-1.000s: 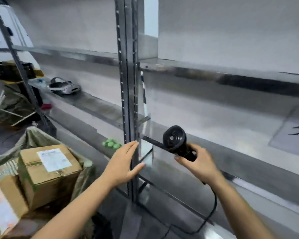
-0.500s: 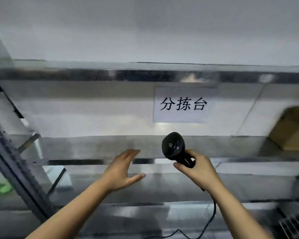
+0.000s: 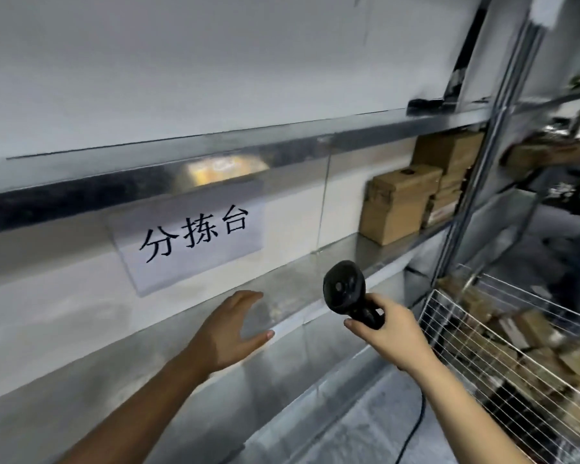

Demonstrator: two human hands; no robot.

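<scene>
Two-handed, at lower centre: gripping a black scanner (image 3: 344, 286) by its handle with the right hand (image 3: 387, 333), fingers curled round it, head raised at centre right; holding the left hand (image 3: 230, 329) open and empty, fingers straight, over the metal shelf (image 3: 375, 252).

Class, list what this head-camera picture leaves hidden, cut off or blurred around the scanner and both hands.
- Head view: scanner handle, wrapped by the right hand.
- Head view: cable end, cut by the bottom edge.
- Head view: parcels in the wire basket, blurred; labels unreadable.
</scene>
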